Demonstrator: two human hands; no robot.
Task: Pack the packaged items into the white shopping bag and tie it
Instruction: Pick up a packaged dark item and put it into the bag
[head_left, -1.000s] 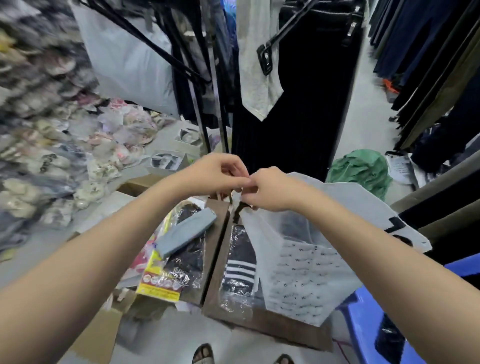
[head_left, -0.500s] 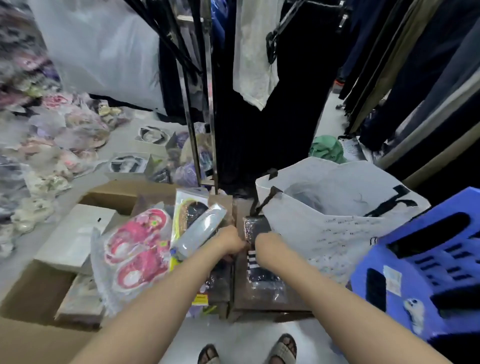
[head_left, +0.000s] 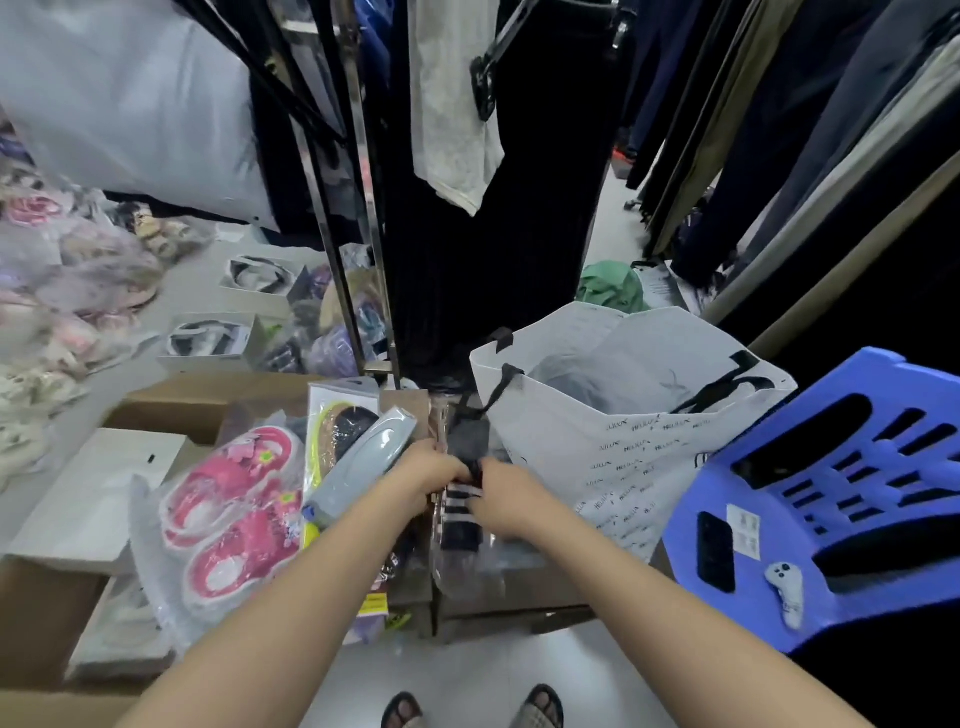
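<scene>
In the head view, both bare forearms reach forward and down over a brown cardboard box (head_left: 498, 587). The left hand (head_left: 428, 470) and the right hand (head_left: 501, 496) meet over a clear crinkled plastic packet of dark socks with white stripes (head_left: 460, 514), which lies flat on the box top. The left fingers (head_left: 457, 470) curl closed on the packet's dark upper part, and the right fingers (head_left: 480, 470) pinch the same dark part from the other side. Just right of the hands stands the white shopping bag (head_left: 639, 457), a stiff matte bag printed with small rows of dark lettering, its mouth open and its black strap handles (head_left: 498, 389) drooping over the rim; something grey and soft shows inside. Left of the hands a smooth grey insole-shaped piece (head_left: 363, 462) leans across a glossy yellow-edged packet (head_left: 335, 421). Further left, pink children's sandals (head_left: 228, 509) sit in wrinkled clear wrapping. A blue slotted plastic stool (head_left: 831, 499) stands at the right, touching the bag. Dark clothes (head_left: 498, 234) hang on a metal rack behind.
</scene>
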